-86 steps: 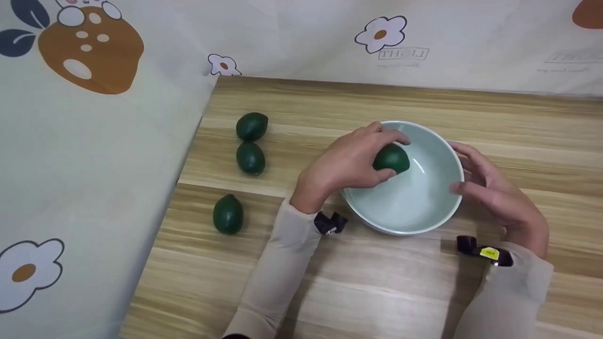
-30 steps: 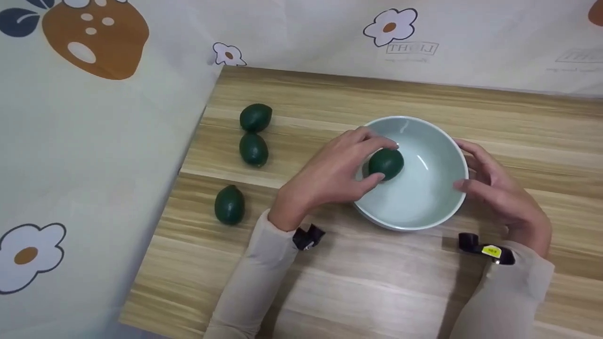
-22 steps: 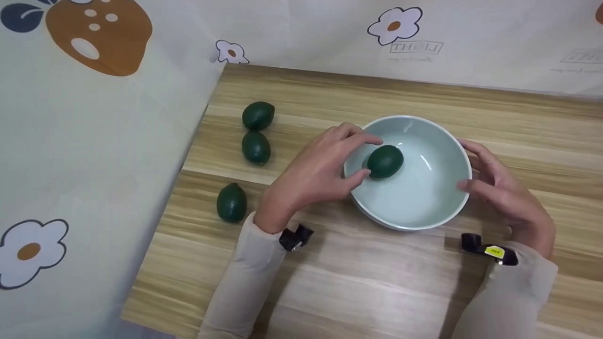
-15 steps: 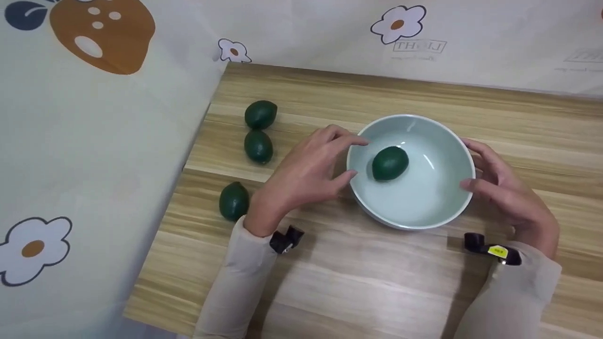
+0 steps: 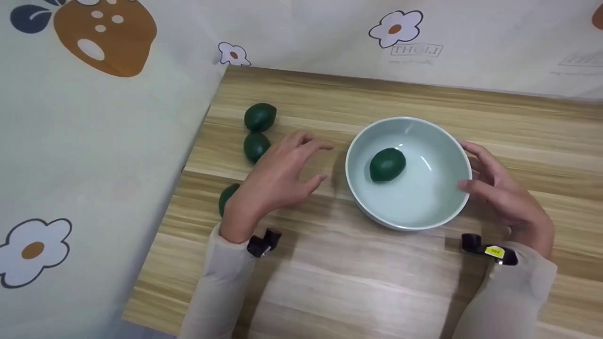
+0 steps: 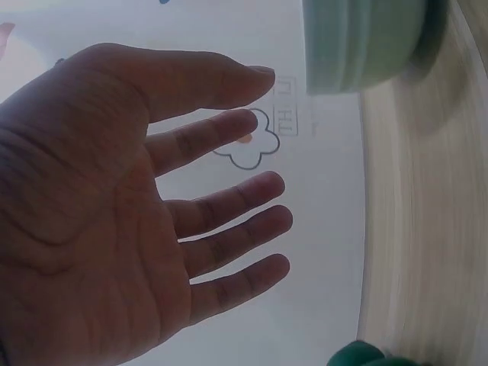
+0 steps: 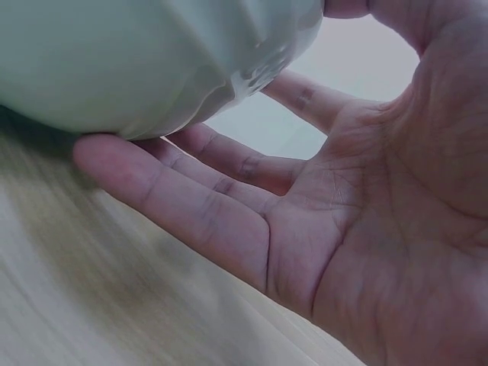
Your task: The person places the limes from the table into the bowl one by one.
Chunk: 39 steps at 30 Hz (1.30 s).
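Note:
A pale green bowl [image 5: 414, 197] stands on the wooden table with one dark green lime [image 5: 387, 165] lying inside, left of its middle. My right hand [image 5: 506, 193] holds the bowl's right side, thumb over the rim and fingers along the outer wall. In the right wrist view, the fingers of that hand [image 7: 343, 191] reach under the curve of the bowl [image 7: 152, 61]. To the left of the bowl, my left hand [image 5: 278, 174] hovers with fingers spread and nothing between them. The left wrist view shows its bare palm [image 6: 145, 206].
Two more limes touch each other at the back left, the rear one [image 5: 260, 117] and the front one [image 5: 256, 147], partly covered by the left hand. Another lime [image 5: 228, 198] lies nearer, half hidden behind the left wrist. A patterned cloth [image 5: 301, 37] hangs behind the table [image 5: 348, 292].
My left hand has let go of the lime inside the bowl and drawn back to the left, out over the table. The right hand has stayed at the bowl.

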{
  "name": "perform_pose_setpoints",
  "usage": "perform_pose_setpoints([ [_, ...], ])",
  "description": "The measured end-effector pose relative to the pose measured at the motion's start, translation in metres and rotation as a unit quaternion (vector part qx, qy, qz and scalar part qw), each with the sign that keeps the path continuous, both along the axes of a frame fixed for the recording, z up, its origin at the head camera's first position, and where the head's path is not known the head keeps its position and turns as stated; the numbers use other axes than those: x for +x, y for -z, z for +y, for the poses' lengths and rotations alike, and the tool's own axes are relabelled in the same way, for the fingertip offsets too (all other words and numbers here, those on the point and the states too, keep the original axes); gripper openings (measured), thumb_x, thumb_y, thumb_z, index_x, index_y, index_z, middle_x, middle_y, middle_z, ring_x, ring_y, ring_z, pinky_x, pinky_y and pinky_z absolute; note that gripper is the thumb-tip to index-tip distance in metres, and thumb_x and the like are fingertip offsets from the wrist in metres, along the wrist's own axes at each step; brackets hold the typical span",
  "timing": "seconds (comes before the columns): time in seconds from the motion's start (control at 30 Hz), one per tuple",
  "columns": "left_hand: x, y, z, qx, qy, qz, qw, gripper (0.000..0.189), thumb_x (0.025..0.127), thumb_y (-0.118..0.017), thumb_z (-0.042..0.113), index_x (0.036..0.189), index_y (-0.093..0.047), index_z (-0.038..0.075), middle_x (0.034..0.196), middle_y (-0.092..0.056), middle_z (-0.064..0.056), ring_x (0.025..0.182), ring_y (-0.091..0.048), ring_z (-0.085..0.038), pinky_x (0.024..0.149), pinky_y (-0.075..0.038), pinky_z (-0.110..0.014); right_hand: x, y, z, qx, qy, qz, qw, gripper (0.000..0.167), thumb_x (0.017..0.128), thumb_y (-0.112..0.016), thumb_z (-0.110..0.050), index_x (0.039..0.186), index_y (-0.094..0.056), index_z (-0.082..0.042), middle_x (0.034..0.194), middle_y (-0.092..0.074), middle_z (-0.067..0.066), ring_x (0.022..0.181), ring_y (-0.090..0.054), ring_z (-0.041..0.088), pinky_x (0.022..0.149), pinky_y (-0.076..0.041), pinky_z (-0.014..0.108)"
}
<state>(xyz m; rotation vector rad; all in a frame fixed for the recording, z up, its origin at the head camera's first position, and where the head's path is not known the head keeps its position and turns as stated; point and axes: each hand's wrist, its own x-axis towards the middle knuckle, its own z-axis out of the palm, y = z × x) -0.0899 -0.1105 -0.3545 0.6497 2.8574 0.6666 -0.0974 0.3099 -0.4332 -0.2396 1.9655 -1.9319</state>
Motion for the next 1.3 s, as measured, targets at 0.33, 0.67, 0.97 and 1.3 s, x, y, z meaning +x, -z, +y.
perform_pose_setpoints([
  [0.33, 0.009, 0.004, -0.031, -0.009, -0.034, 0.008, 0.9994, 0.052, 0.098, -0.074, 0.031, 0.148, -0.061, 0.021, 0.141, -0.06, -0.011, 0.133, -0.057, -0.033, 0.117, -0.045, -0.053, 0.0, -0.001, -0.001, 0.004, -0.001, -0.005, 1.0, 0.072, 0.097, -0.056, 0.009, 0.162, -0.04, -0.018, 0.149, -0.056, 0.001, 0.121, -0.067, 0.013, 0.084, -0.065, 0.032],
  [0.67, 0.02, 0.015, -0.058, 0.009, -0.06, 0.007, 0.9981, 0.052, 0.095, -0.078, 0.026, 0.144, -0.063, 0.017, 0.141, -0.061, -0.012, 0.132, -0.058, -0.035, 0.114, -0.047, -0.053, -0.003, -0.003, -0.002, 0.011, -0.006, 0.0, 0.9999, 0.071, 0.097, -0.056, 0.009, 0.161, -0.04, -0.018, 0.147, -0.058, 0.0, 0.118, -0.068, 0.013, 0.084, -0.065, 0.03],
  [0.97, 0.037, 0.035, -0.074, 0.03, -0.077, 0.004, 0.9965, 0.051, 0.092, -0.081, 0.023, 0.141, -0.066, 0.014, 0.135, -0.063, -0.012, 0.127, -0.061, -0.033, 0.109, -0.049, -0.051, -0.001, -0.001, -0.003, 0.016, 0.003, 0.004, 0.9999, 0.071, 0.097, -0.057, 0.009, 0.161, -0.041, -0.018, 0.145, -0.06, 0.0, 0.116, -0.07, 0.013, 0.084, -0.064, 0.029],
  [1.3, 0.05, 0.044, -0.091, 0.028, -0.11, 0.001, 0.9935, 0.052, 0.092, -0.082, 0.023, 0.141, -0.066, 0.015, 0.137, -0.063, -0.013, 0.132, -0.059, -0.035, 0.113, -0.047, -0.053, -0.001, 0.0, -0.001, 0.015, 0.004, 0.008, 0.9998, 0.071, 0.097, -0.057, 0.009, 0.161, -0.041, -0.017, 0.145, -0.06, -0.001, 0.117, -0.07, 0.012, 0.084, -0.064, 0.03],
])
